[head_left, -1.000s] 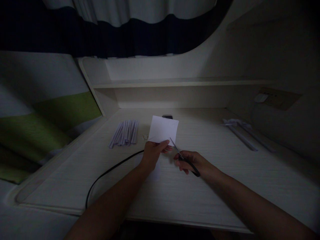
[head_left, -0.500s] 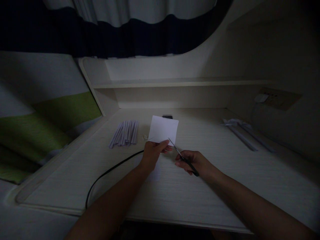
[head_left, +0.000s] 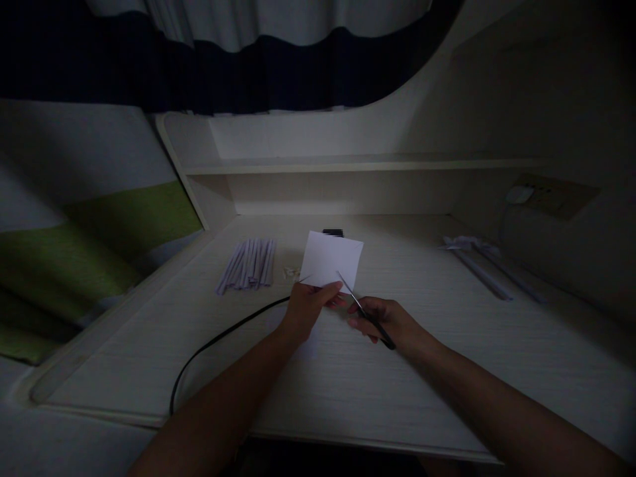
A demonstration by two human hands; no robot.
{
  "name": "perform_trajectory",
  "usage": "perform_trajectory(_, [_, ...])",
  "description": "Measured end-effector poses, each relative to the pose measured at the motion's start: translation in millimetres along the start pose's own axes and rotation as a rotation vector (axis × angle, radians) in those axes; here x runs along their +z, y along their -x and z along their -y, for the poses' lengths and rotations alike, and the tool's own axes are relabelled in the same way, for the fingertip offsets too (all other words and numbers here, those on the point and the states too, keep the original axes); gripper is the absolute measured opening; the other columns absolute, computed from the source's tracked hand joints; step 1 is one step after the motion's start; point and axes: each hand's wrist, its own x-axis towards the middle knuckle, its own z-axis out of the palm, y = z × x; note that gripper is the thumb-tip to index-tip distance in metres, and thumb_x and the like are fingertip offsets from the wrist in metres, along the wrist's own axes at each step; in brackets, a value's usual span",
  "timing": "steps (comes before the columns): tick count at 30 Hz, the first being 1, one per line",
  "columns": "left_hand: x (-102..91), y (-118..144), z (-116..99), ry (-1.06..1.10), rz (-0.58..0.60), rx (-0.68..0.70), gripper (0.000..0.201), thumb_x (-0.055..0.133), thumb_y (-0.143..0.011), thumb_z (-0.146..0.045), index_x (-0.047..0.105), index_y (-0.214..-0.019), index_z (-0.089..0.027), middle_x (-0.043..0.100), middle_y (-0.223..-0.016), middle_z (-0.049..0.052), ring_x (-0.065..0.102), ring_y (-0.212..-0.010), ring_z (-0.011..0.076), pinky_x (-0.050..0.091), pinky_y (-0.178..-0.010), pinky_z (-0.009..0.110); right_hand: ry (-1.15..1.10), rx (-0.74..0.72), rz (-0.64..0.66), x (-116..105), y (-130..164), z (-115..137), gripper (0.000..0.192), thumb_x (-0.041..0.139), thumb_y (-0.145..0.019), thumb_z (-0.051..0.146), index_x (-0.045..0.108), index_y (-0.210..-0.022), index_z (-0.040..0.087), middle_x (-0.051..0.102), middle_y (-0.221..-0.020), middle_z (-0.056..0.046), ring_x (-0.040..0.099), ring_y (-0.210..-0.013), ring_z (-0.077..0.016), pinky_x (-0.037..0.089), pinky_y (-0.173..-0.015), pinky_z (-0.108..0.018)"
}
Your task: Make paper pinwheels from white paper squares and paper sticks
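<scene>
A white square sheet of paper [head_left: 330, 257] is held up over the desk, its lower edge pinched between the thumb and fingers of my left hand [head_left: 308, 305]. My right hand [head_left: 385, 321] grips a pair of scissors [head_left: 373, 320] by the black handles. The metal blades point up and left, and the visible blade crosses in front of the paper's lower right part. Whether the blades are cutting into the sheet I cannot tell. Beneath my left wrist lies another pale sheet [head_left: 309, 348], partly hidden by the arm.
Several rolled paper tubes [head_left: 251, 265] lie in a bundle on the left. A black cable [head_left: 233, 327] curves over the desk [head_left: 397, 397]. Small pale bits [head_left: 289, 272] and a dark object [head_left: 332, 233] lie by the sheet. Longer wrapped strips [head_left: 481, 273] rest at right, near a wall socket [head_left: 556, 195].
The sheet has shifted slightly to the right and tilted a little, with my left hand moving along. My right hand and the scissors stay almost in the same place.
</scene>
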Motion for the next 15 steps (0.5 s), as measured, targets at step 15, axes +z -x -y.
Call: perform_trajectory(15, [0.3, 0.2, 0.9, 0.029, 0.001, 0.006, 0.021, 0.063, -0.061, -0.030, 0.064, -0.057, -0.009, 0.064, -0.055, 0.007, 0.054, -0.047, 0.0119, 0.042, -0.050, 0.023, -0.033, 0.050, -0.063, 1.0, 2.6, -0.7, 0.024, 0.062, -0.063, 0.039, 0.053, -0.066, 0.017, 0.039, -0.040, 0.009, 0.032, -0.031, -0.0034, 0.025, -0.030, -0.017])
